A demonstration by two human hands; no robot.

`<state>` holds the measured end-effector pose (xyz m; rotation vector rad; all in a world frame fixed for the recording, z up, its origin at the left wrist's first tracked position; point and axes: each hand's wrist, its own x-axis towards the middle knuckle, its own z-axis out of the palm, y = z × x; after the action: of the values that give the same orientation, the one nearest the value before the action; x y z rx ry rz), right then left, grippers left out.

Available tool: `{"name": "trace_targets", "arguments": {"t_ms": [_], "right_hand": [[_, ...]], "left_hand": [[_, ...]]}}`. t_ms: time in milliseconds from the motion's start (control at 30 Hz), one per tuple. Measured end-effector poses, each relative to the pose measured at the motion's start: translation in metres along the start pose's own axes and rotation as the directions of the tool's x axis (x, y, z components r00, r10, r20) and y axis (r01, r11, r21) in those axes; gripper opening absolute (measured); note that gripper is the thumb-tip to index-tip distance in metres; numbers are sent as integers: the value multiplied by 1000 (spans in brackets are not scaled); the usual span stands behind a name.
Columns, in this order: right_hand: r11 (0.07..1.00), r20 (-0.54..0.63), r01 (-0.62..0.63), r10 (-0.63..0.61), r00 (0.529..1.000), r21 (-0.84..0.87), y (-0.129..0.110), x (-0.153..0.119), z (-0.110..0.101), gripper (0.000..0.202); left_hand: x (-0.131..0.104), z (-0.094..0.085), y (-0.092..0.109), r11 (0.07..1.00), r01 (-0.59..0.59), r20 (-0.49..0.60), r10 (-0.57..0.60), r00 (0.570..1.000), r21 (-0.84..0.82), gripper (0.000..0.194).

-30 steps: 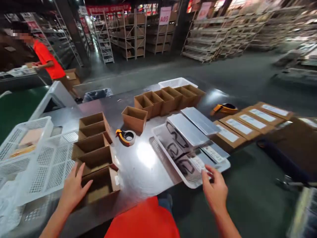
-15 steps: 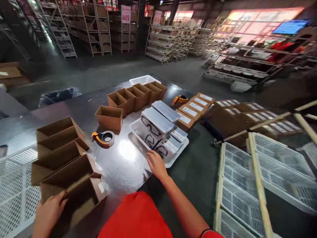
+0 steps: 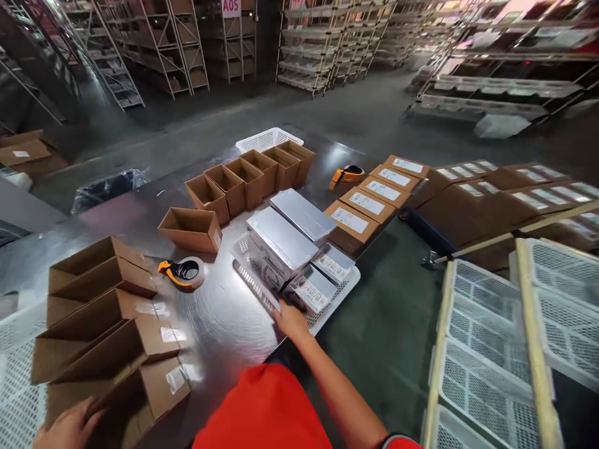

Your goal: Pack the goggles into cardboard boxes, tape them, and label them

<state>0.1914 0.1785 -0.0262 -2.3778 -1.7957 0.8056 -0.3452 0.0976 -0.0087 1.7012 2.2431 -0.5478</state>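
My right hand (image 3: 292, 320) is closed on the near rim of a white plastic basket (image 3: 337, 300). In the basket stand silver-topped boxes (image 3: 284, 237) and smaller boxes with printed labels (image 3: 312, 290). At the lower left, my left hand (image 3: 65, 428) grips the wall of the nearest open cardboard box (image 3: 161, 388), its fingers partly cut off by the frame edge. More open cardboard boxes (image 3: 100, 274) stand in a row behind that one. An orange-and-black tape dispenser (image 3: 185, 274) lies on the metal table (image 3: 224, 305) between the boxes and the basket.
Several small open boxes (image 3: 246, 181) line the table's far side, before another white basket (image 3: 269, 138). Closed labelled boxes (image 3: 358, 215) and a second tape dispenser (image 3: 347, 177) lie at the right. A rack of white baskets (image 3: 486, 349) stands right of the table.
My view has tipped downward. My right hand's fingers have closed further around the basket rim. My left hand stays at the nearest cardboard box, now lower and further left in view.
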Motion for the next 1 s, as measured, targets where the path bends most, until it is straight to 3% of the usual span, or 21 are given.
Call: {"name": "trace_targets", "arguments": {"t_ms": [100, 167, 233, 333, 367, 400, 433, 467, 500, 533, 600, 733, 1000], "right_hand": [[999, -31, 48, -48, 998, -5, 11, -6, -5, 28], [989, -160, 147, -145, 977, 6, 22, -17, -9, 29], [950, -356, 309, -273, 894, 46, 27, -30, -18, 28], [764, -563, 629, -458, 687, 145, 12, -50, -40, 27], [658, -596, 735, -528, 605, 163, 1, -54, -48, 27], [546, -615, 821, -593, 519, 167, -12, -57, -55, 26], [445, -627, 880, -642, 441, 163, -27, -59, -62, 24], [371, -634, 915, -671, 384, 161, -42, -59, -67, 20], [325, -644, 930, -678, 355, 170, -57, -59, -70, 16], [304, -654, 932, -668, 356, 198, -72, -57, -72, 15], [286, -662, 908, -622, 419, 307, -95, -52, -72, 18], [235, -577, 803, -588, 567, 548, -117, -45, -63, 12], [231, -358, 659, -689, 630, 716, -113, -54, -64, 22]], "left_hand": [[-8, -15, 11, 999, 42, -4, -42, 999, 14, 47], [-17, -29, 24, 997, 77, -35, -77, 996, 6, 49], [-29, -47, 42, 993, 112, -147, -117, 982, -41, 53], [-51, -78, 89, 954, -6, -352, -104, 930, -298, 52], [-59, -88, 110, 881, -93, -370, -97, 924, -463, 51], [-66, -97, 132, 753, -149, -325, -91, 941, -641, 53], [-72, -105, 156, 565, -149, -229, -74, 971, -812, 58], [-77, -112, 179, 325, -98, -92, 37, 995, -941, 63], [-80, -118, 201, 88, -8, 10, 193, 981, -996, 69], [-82, -123, 221, -93, 98, 62, 330, 942, -991, 76], [-83, -130, 250, -236, 174, 59, 426, 903, -956, 72], [-86, -136, 266, -279, 81, -5, 295, 955, -957, 59], [-92, -136, 253, -326, 113, 21, 273, 962, -939, 49]]}}
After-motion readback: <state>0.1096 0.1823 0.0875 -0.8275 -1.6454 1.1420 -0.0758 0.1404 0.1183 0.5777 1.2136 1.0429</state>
